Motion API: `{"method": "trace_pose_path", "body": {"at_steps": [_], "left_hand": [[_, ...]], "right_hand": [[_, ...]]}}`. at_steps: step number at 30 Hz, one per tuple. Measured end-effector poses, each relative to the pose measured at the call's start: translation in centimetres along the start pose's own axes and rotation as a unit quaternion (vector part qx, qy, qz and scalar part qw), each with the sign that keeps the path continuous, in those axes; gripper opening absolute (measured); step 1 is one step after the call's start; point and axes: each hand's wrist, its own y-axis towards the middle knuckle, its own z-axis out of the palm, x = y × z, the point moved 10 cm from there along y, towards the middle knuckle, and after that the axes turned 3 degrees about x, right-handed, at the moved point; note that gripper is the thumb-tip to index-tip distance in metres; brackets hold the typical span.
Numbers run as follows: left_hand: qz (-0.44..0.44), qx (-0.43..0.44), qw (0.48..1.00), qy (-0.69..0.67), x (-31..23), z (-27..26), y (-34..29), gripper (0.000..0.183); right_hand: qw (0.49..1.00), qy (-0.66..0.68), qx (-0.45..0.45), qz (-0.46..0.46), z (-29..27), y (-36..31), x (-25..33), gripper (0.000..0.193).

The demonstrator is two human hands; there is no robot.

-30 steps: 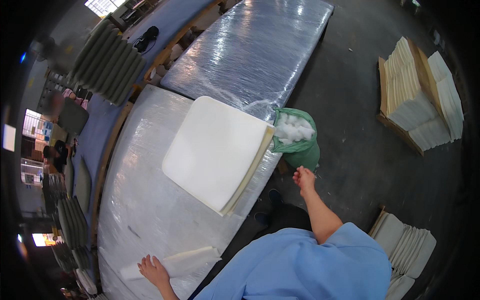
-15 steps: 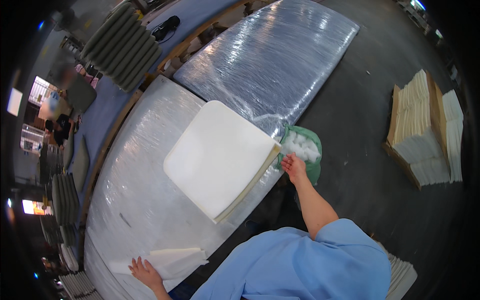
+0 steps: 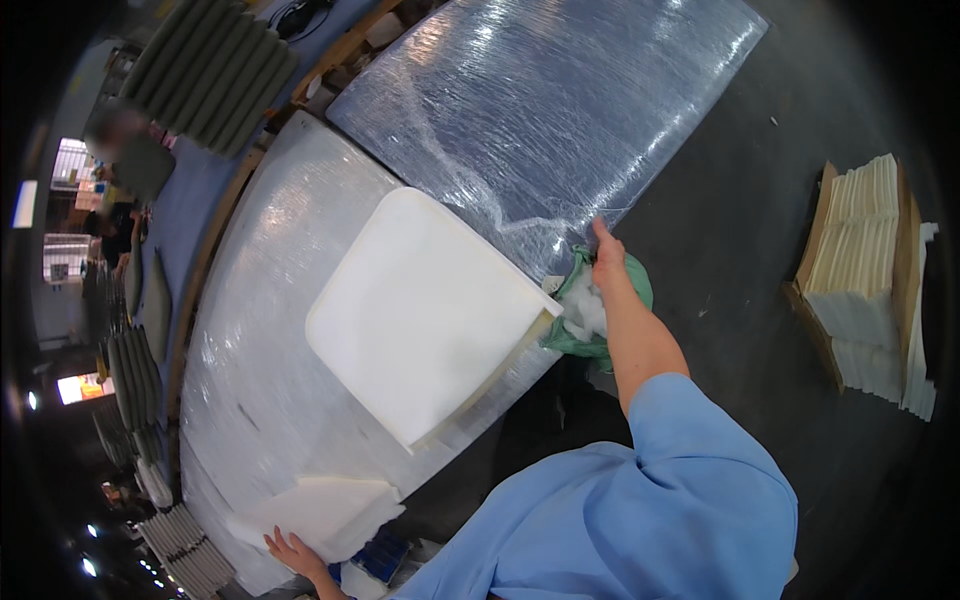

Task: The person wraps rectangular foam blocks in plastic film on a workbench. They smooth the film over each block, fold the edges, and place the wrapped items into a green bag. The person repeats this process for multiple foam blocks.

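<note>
My left hand (image 3: pixel 290 552) lies with fingers spread at the near edge of a thin white sheet (image 3: pixel 325 505) on the plastic-wrapped table. My right hand (image 3: pixel 608 255) is over the far side of a green bag (image 3: pixel 585 346), by the table's edge. I see it nearly edge-on, fingers stretched away and partly hidden, with nothing visible in it. White fluffy stuffing (image 3: pixel 583 308) fills the bag. Between my hands rests a large white pad (image 3: pixel 425 315) with rounded far corners, lying on a layer that shows along its near right edge.
A blue-grey plastic-wrapped surface (image 3: pixel 540 110) adjoins the pale wrapped table (image 3: pixel 250 340). On the floor at right stands a cardboard-sided stack of white sheets (image 3: pixel 855 280). Grey-green cushions (image 3: pixel 210 75) are piled on a blue bench at far left, with people beyond it.
My right hand has moved farther away, from the bag's near rim to its far side. The left hand stays by the thin sheet, whose near part has shifted. The whole view has moved slightly.
</note>
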Motion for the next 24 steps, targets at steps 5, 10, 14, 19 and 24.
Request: {"method": "trace_pose_path", "body": {"at_steps": [5,10,14,19,24], "left_hand": [[0.019,-0.006,1.000,-0.009,-1.6,-0.3,1.5,0.049],[0.075,0.002,0.997,0.012,-4.4,0.9,3.9,0.053],[0.110,-0.023,0.993,0.020,-4.6,1.1,3.6,0.054],[0.135,-0.025,0.990,0.036,-4.6,1.4,3.4,0.051],[0.053,0.025,0.998,0.003,-2.0,1.4,2.2,0.049]], "right_hand": [[0.995,-0.038,0.096,0.016,2.5,1.9,-1.1,0.094],[0.986,-0.097,0.123,0.066,1.4,2.2,-0.2,0.088],[0.984,-0.126,0.089,-0.090,-1.0,-0.5,3.7,0.070],[0.981,-0.043,-0.056,-0.182,-12.9,-2.9,5.7,0.037],[0.981,0.051,-0.117,-0.145,-25.4,-4.9,1.4,0.032]]}}
